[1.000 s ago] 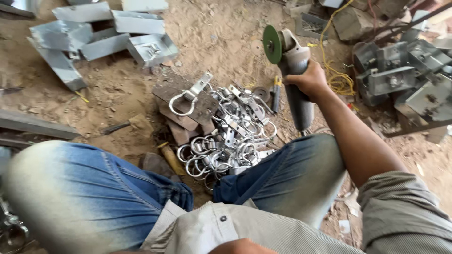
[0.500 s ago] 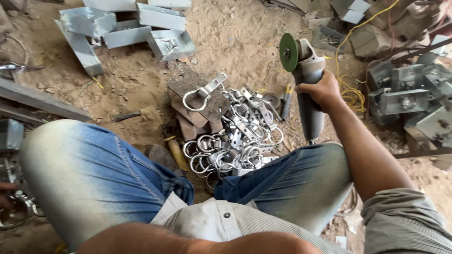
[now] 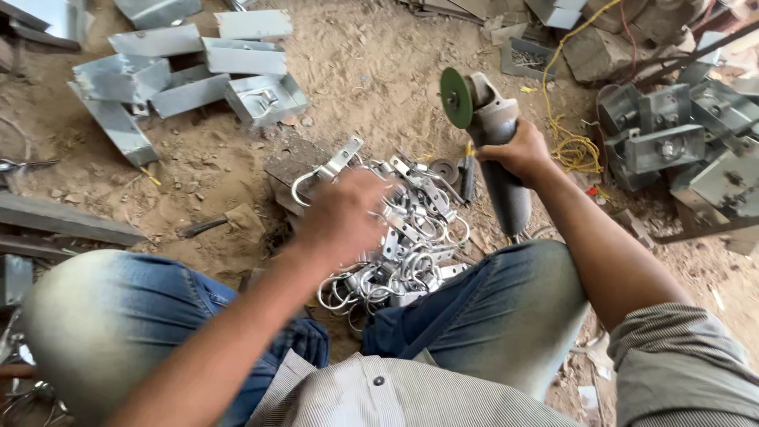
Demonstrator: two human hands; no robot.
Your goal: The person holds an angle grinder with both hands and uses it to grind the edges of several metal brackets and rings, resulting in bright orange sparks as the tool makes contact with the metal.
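My right hand [image 3: 518,150] grips a grey angle grinder [image 3: 494,142] with a green disc [image 3: 455,97], held above the sandy ground. My left hand [image 3: 344,217] is blurred and hovers over a pile of shiny metal hook brackets [image 3: 403,245] between my knees; whether it holds anything cannot be told. One hook bracket [image 3: 324,170] lies on a flat metal block [image 3: 288,170] just beyond the left hand's fingers. My legs are in blue jeans.
Several grey metal channel pieces [image 3: 190,79] lie at the upper left. Bolted metal brackets [image 3: 672,142] and a yellow cord [image 3: 573,146] sit at the right. A hammer [image 3: 221,223] lies on the sand to the left, beside long steel bars [image 3: 63,221].
My left arm has come in from the lower left and reached forward over the bracket pile. The right hand still holds the grinder in about the same place.
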